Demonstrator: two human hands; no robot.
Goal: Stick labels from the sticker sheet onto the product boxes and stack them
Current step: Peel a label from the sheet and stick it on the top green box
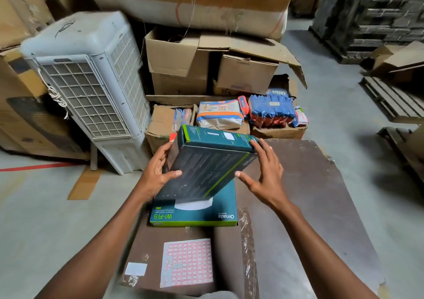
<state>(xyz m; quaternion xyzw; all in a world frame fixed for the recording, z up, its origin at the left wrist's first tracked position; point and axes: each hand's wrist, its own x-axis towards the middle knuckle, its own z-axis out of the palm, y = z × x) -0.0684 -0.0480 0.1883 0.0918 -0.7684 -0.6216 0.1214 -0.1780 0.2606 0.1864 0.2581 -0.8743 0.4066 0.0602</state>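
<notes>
Head view: dark teal box (pixel 207 161), green-edged, tilting, long axis running 7 to 1 o'clock, hovering over flat teal box (pixel 195 214). Left hand (pixel 156 175) gripping its edge; right hand (pixel 266 172) spread, fingertips touching. Sticker sheet (pixel 187 262) lying at 6 o'clock.

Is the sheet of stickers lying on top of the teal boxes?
No, the sticker sheet lies on the brown surface, nearer the person than the flat teal box.

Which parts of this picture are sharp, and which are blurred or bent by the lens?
Head view: the sticker sheet and lower box are fairly sharp; the tilted box between left hand and right hand is slightly blurred; edges smear and curve, wide-angle.
</notes>
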